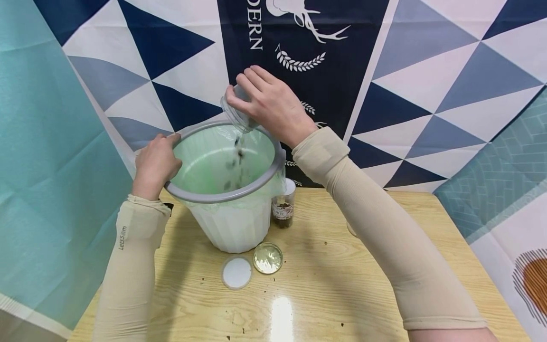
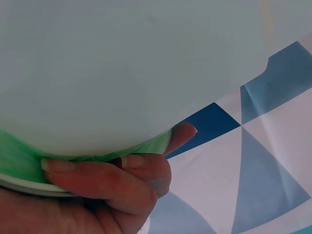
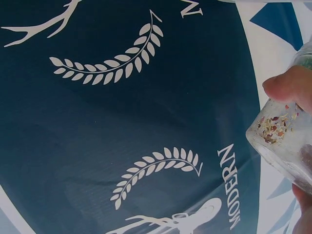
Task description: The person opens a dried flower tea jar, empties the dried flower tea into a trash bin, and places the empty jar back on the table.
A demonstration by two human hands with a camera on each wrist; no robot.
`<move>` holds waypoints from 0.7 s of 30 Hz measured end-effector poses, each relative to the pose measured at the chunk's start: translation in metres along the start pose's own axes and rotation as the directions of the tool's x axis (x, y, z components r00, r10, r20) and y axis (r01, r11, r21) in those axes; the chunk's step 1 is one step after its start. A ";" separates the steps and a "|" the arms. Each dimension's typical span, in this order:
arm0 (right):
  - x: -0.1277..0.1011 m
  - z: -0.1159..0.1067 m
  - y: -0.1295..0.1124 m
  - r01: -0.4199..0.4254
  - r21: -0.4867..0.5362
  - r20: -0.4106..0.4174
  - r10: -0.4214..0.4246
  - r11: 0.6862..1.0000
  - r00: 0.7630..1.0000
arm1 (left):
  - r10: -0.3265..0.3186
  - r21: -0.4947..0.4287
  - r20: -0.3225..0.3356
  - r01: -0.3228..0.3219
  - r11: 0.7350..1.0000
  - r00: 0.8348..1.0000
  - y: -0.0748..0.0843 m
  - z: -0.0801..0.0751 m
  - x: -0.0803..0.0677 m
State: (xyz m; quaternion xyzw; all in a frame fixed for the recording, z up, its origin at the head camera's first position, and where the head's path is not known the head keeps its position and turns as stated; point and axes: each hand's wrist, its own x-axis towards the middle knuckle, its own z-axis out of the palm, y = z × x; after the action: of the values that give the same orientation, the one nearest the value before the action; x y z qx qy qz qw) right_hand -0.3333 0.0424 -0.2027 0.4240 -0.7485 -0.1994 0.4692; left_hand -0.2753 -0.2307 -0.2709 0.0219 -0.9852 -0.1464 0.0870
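Observation:
A white trash bin with a grey rim stands on the table, lined with a thin green bag. My left hand grips the rim at its left side; in the left wrist view its fingers curl under the rim against the bag. Over the bin's far right side, my right hand holds a clear jar tipped mouth-down. Dark bits are falling from it into the bin. Small reddish and yellowish flakes cling inside the jar in the right wrist view.
A white lid and a shiny gold-toned lid lie in front of the bin. Right of it stands a capped jar with dark contents. Crumbs dot the wooden table. Patterned cloth hangs close behind.

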 end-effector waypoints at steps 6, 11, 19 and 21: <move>-0.002 0.000 0.001 0.001 -0.023 0.015 0.000 1.000 1.000 | -0.004 -0.003 0.004 0.004 1.000 1.000 0.000 0.000 0.000; 0.000 -0.001 0.003 -0.001 -0.021 0.004 0.001 1.000 1.000 | -0.006 -0.011 0.003 0.006 1.000 1.000 0.000 0.000 0.000; 0.002 -0.004 0.004 0.007 0.005 -0.003 -0.007 1.000 1.000 | -0.007 -0.012 0.002 0.007 1.000 1.000 0.001 0.000 -0.001; 0.002 -0.004 0.004 0.011 0.005 -0.002 -0.011 1.000 1.000 | -0.008 -0.010 0.001 0.008 1.000 1.000 0.001 -0.001 -0.002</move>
State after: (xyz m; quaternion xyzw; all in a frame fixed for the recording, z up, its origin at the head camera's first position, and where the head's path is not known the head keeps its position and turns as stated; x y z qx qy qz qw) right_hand -0.3319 0.0433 -0.1961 0.4296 -0.7461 -0.1998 0.4678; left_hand -0.2736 -0.2293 -0.2702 0.0253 -0.9844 -0.1516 0.0860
